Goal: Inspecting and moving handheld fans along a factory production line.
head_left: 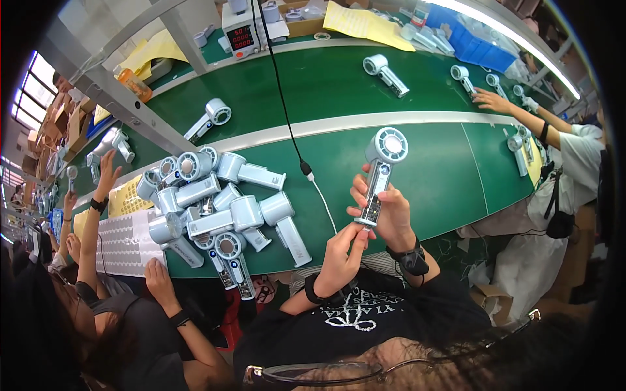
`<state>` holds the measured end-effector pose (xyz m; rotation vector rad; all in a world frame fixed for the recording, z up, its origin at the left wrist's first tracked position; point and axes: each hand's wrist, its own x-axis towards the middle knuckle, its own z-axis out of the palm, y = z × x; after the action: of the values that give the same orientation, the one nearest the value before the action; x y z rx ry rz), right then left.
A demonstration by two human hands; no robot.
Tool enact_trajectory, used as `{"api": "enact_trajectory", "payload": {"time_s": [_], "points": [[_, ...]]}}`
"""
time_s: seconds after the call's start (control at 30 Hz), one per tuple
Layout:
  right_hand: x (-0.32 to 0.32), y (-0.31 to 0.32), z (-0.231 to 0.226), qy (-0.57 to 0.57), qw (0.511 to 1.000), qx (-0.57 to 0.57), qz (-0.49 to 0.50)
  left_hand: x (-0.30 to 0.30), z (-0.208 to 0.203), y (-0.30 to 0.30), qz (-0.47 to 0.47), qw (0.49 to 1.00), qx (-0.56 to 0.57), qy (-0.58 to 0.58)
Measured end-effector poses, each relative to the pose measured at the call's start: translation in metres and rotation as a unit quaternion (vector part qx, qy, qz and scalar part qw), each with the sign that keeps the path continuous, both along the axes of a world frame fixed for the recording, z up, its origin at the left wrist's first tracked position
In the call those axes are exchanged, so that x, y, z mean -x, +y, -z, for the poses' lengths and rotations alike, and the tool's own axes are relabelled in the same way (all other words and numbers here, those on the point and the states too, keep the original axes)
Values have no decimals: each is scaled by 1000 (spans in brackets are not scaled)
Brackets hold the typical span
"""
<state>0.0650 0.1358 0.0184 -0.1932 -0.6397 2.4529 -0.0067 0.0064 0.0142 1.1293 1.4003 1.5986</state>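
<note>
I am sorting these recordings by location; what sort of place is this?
Probably a factory assembly line: similar handheld fans lie heaped on a long green bench, with a co-worker's hand further along.

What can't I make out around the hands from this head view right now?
Head view, all four:
Back of the light blue-grey plastic handheld fan: turned away from the camera.
Small parts in its open handle: too small to tell apart, some covered by the right grip.
Lower end of the thin white cable: hidden behind the left grip.
Lowest fans in the light blue-grey plastic pile: covered by those on top.
</note>
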Motion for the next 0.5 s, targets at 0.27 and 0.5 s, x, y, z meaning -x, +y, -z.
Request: {"api": "enact_trajectory", "payload": {"time_s": [0.27,0.5], "points": [[6,-10,-2,26,999,37,-29,-3,5,-8,-15,996,2,-92],[6,-13,-1,-42,995,-81,29,-2,4,-12,-63,997,35,-28]]}}
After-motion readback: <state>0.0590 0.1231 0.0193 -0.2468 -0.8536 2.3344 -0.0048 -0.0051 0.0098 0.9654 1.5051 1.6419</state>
